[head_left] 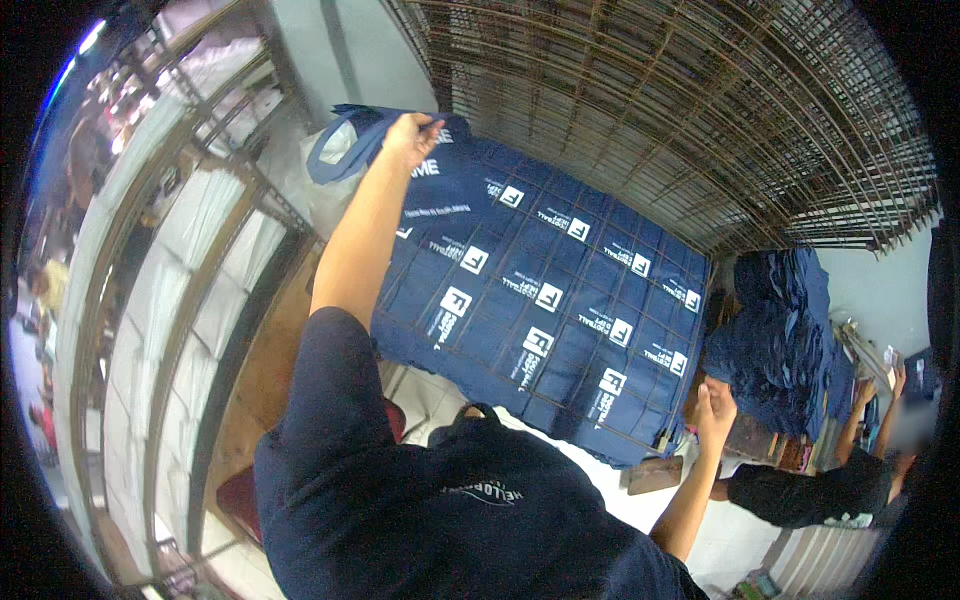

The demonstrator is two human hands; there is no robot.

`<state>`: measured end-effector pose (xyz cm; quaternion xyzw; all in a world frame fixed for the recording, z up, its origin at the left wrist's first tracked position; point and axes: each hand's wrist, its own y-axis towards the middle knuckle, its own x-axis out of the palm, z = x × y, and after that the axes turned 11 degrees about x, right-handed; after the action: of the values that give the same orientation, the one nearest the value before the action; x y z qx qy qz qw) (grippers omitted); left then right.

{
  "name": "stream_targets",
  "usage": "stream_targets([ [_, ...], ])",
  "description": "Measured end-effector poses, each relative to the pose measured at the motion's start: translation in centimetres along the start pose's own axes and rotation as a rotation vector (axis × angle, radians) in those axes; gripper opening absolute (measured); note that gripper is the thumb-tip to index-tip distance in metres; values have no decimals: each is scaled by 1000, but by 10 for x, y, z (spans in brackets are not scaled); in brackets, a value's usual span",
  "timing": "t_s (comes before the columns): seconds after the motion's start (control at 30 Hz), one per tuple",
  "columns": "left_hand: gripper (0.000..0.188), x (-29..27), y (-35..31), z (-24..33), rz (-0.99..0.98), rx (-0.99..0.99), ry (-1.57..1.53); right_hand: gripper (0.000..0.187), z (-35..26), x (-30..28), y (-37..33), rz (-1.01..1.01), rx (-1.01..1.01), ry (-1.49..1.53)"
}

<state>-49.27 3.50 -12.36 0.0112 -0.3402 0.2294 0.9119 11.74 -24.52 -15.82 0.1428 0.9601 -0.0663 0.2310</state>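
Note:
A navy fabric bag (440, 185) with white print and a loop handle lies over the far left corner of a wire rack. My left hand (410, 140) is closed on its upper edge, near the handle. Under the rack's wire grid, navy fabric pieces (590, 285) with repeated white prints are spread out. My right hand (713, 412) is beside the rack's near right corner, thumb up and fingers curled. What those fingers hold, if anything, is hidden. Close beyond that hand rises a thick pile of navy fabric (770, 345).
Many wire racks (690, 110) tilt up behind the fabric, filling the upper right. Along the left stand shelves with pale stacked material (170, 290). A co-worker in black (815, 490) has raised arms at the far right. A whitish bag (322, 185) hangs by the far left corner.

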Motion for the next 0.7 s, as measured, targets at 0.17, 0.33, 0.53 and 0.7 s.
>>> stream_targets([
  [0.17, 19, -2, 53, 34, 10, 78, -160, 19, 93, -18, -41, 123, 209, -14],
  [0.33, 19, -74, 46, -15, 209, 213, -26, 19, 110, -11, -87, 262, 495, -55],
  [0.53, 31, -165, 80, -131, 420, -60, 257, 25, 106, -13, -103, 271, 635, -6],
  [0.7, 41, -166, 69, -182, 595, -168, 351, 24, 107, -12, -115, 285, 671, -73],
])
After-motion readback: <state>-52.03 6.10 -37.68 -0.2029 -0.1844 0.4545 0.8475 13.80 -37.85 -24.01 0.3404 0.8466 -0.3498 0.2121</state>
